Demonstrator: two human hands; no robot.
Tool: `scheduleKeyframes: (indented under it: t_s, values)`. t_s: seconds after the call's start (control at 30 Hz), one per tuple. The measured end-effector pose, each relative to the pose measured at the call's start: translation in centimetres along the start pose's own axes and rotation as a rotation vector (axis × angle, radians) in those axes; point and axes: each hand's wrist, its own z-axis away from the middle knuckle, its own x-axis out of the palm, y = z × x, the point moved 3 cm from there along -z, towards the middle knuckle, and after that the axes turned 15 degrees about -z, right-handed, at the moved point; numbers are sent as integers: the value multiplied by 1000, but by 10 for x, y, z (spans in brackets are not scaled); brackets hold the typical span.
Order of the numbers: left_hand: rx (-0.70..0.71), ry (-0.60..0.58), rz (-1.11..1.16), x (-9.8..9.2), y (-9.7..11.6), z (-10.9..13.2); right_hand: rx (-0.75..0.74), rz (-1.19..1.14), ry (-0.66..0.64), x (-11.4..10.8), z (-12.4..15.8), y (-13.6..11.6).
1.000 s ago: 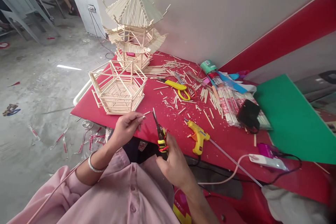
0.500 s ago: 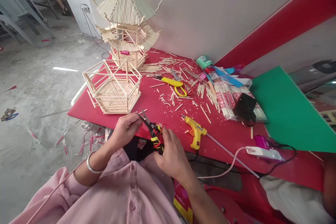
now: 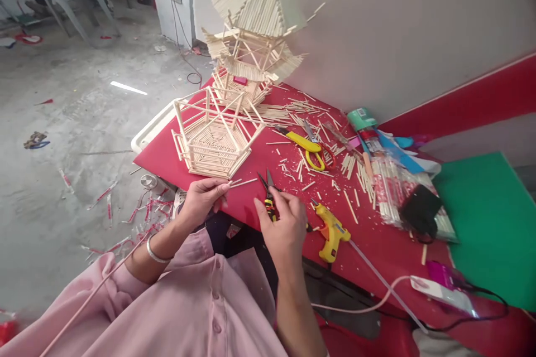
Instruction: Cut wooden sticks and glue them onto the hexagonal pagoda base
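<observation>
My left hand (image 3: pixel 205 199) is closed in a pinch, with the tip of a thin wooden stick (image 3: pixel 230 183) showing at its fingertips. Beside those fingers, another pale stick (image 3: pixel 245 182) lies near the table edge. My right hand (image 3: pixel 285 223) curls over black-bladed snips (image 3: pixel 269 201) with yellow and red handles, low over the red table. The blades stand apart and point away from me; the palm hides much of the handles. Just beyond my left hand sits a six-sided stick frame (image 3: pixel 215 145) with a woven-looking floor.
A tiered stick pagoda (image 3: pixel 251 39) stands behind the frame. Yellow-handled scissors (image 3: pixel 307 144) lie among scattered sticks. A yellow glue gun (image 3: pixel 333 234) lies right of my hand. Packs of sticks (image 3: pixel 389 189), a green board (image 3: pixel 489 223) and cables are farther right. Wrappers litter the floor.
My right hand has lowered the snips toward the table, away from my left fingers. The left hand still pinches at the table edge. The view has turned left.
</observation>
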Motion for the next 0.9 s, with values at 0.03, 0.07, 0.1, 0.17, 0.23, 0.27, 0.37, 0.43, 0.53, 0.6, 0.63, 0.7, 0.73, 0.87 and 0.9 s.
scheduleKeyframes:
  t_s: [0.03,0.07,0.1,0.17,0.23,0.27,0.37,0.43,0.53,0.6,0.63,0.7,0.73,0.87,0.9]
  values:
    - [-7,-21,30,-1,0,-2,-18,-156,-18,6,-2,-9]
    - [-2,-38,46,-1,0,-3,-18,-290,-54,13,-3,-17]
    - [12,-54,51,-3,1,-5,-13,-382,-84,21,-5,-25]
    - [39,-80,45,-6,2,-7,-14,-458,-102,34,-10,-39]
    - [40,-85,44,-9,1,-9,-18,-456,-85,44,-14,-46]
    - [29,-88,51,-11,1,-10,-15,-446,-76,48,-15,-47]
    - [-54,-131,110,-11,-1,-11,4,-408,-4,57,-18,-45]
    - [-144,-181,185,-10,-3,-10,12,-357,92,62,-19,-41]
    - [-254,-230,297,-8,-4,-9,-1,-261,191,69,-21,-35]
    - [-285,-238,337,-7,-3,-10,-23,-214,194,74,-22,-34]
    - [-291,-240,347,-7,-3,-10,-37,-195,190,75,-22,-34]
    - [-295,-249,357,-8,-1,-12,-69,-155,185,75,-23,-36]
    - [-295,-255,358,-8,-1,-12,-86,-134,182,74,-24,-37]
    - [-304,-264,359,-8,0,-12,-150,-64,170,71,-26,-43]
    - [-306,-265,361,-8,-1,-12,-164,-55,167,71,-26,-43]
